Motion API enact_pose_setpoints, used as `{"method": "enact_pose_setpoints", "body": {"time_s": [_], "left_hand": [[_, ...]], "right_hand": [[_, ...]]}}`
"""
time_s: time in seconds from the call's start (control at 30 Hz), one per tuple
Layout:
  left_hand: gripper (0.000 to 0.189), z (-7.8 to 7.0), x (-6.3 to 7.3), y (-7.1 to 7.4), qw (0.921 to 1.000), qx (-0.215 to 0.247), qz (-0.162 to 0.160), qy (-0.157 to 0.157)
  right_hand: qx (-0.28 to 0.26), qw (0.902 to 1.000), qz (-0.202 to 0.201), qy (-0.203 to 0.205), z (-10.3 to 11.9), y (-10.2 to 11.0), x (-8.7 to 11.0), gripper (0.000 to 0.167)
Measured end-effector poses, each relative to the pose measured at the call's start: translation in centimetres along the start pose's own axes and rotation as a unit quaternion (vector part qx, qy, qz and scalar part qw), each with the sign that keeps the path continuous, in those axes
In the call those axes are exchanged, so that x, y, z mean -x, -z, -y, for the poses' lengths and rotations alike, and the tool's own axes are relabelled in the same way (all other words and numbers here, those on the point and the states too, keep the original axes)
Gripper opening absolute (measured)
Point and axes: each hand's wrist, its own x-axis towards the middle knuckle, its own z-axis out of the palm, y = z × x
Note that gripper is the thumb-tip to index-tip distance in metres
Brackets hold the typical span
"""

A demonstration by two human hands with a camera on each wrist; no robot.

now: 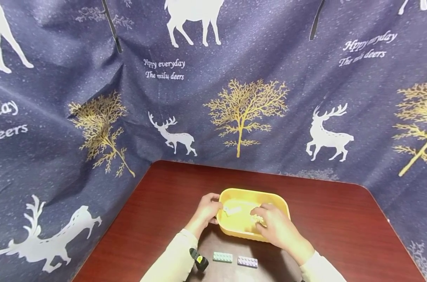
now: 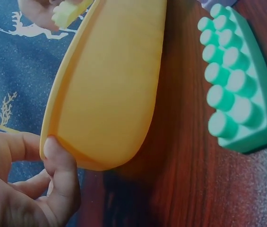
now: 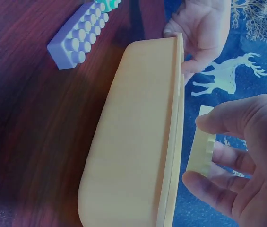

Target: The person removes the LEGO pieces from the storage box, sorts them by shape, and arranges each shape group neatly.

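A yellow plastic bin [image 1: 256, 235] stands on the table. At its left end my left hand [image 1: 207, 210] grips the rim, thumb and fingers pinching the wall in the left wrist view. My right hand [image 1: 278, 229] is over the bin's right half. Its thumb and fingers hold a pale yellow building brick [image 3: 201, 146] by the sides, above the rim in the right wrist view. Inside the bin at the left lies a whitish piece [image 1: 232, 210], washed out by glare. Nearer me, a mint green brick [image 1: 222, 257] and a lavender brick [image 1: 247, 261] lie side by side, studs up.
The reddish-brown wooden table [image 1: 185, 176] meets a dark blue curtain [image 1: 270, 51] with deer and tree prints behind and at the left. A black device [image 1: 199, 260] is strapped at the left sleeve, close to the mint green brick.
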Motion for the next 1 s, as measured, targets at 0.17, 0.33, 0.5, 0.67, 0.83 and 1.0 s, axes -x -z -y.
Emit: {"method": "enact_pose_setpoints", "body": {"time_s": [0.17, 0.33, 0.5, 0.67, 0.83, 1.0], "left_hand": [[0.055, 0.0, -0.1, 0.2, 1.0000, 0.002, 0.006, -0.005], [0.054, 0.2, -0.1, 0.4, 0.9999, 0.002, 0.012, 0.000], [0.054, 0.4, -0.1, 0.4, 0.9998, 0.007, 0.016, 0.003], [0.053, 0.6, -0.2, 0.4, 0.9998, 0.005, 0.017, 0.002], [0.053, 0.8, -0.3, 0.3, 0.9998, 0.009, 0.018, 0.002], [0.053, 0.8, -0.4, 0.3, 0.9997, 0.014, 0.022, 0.000]], "right_hand": [[-0.001, 1.0000, -0.001, 0.002, -0.1, 0.2, 0.5, 0.031], [-0.007, 0.9998, -0.008, 0.015, 0.2, 0.5, 1.1, 0.030], [-0.006, 0.9998, -0.011, 0.015, 0.6, 0.8, 1.9, 0.031], [-0.016, 0.9998, -0.009, 0.004, 0.9, 0.9, 3.0, 0.031], [-0.023, 0.9996, -0.015, -0.011, 0.9, 0.9, 4.0, 0.033], [-0.014, 0.9993, -0.015, -0.030, 0.9, 0.9, 4.9, 0.034]]}}
